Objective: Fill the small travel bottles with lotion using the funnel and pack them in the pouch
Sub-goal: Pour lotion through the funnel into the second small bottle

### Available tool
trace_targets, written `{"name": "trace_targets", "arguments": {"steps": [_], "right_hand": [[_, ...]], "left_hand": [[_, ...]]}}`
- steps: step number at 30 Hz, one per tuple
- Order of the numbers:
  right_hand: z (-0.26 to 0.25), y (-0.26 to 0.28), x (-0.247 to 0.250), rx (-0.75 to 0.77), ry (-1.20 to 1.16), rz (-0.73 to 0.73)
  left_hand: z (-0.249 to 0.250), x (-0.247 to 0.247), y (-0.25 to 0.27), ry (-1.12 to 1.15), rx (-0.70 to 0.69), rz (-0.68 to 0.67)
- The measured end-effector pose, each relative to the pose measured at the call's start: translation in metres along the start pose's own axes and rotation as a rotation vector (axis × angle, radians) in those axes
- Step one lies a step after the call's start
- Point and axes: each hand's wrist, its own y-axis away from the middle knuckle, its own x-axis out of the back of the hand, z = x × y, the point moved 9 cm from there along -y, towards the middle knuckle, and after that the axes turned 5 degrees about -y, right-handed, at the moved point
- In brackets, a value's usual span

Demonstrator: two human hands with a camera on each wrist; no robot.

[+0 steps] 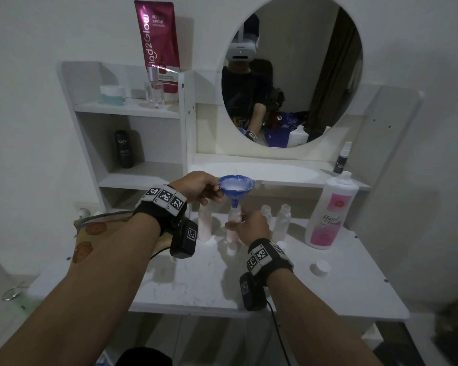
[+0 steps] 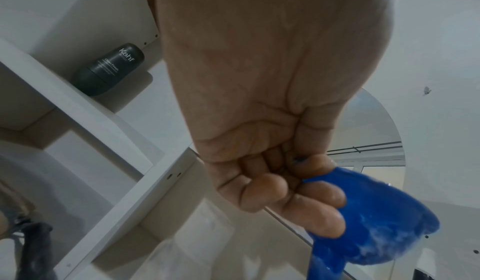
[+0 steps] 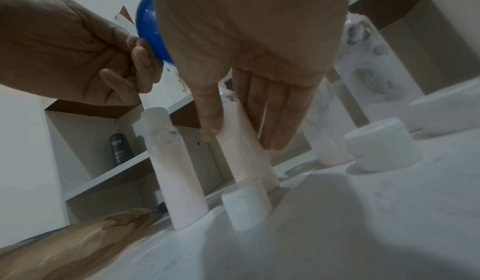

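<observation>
My left hand (image 1: 214,192) pinches the rim tab of a blue funnel (image 1: 237,184) that holds white lotion; the left wrist view shows my left hand (image 2: 319,182) with its curled fingers against the funnel (image 2: 376,223). The funnel's spout sits in the neck of a small travel bottle (image 1: 234,220) standing on the table. My right hand (image 1: 242,220) holds this bottle (image 3: 249,167) between thumb and fingers (image 3: 272,120). A pinkish filled bottle (image 1: 204,224) stands just left of it, and two more small bottles (image 1: 283,220) stand to the right. The patterned pouch (image 1: 87,231) lies at the table's left edge.
A big pink-and-white lotion bottle (image 1: 331,215) stands at the right. Loose white caps lie on the table (image 1: 196,286): one (image 1: 232,248) below the held bottle, one (image 1: 320,268) further right. Shelves (image 1: 132,178) with a dark bottle (image 1: 124,149) and a round mirror (image 1: 291,70) rise behind.
</observation>
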Motion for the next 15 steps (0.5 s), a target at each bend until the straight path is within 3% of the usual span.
{"name": "trace_targets", "arguments": {"steps": [15], "right_hand": [[0.0003,0.0005,-0.0010,-0.001,-0.008,0.008]], "left_hand": [[-0.0034,-0.0022,-0.0026,-0.001,0.008,0.000]]}}
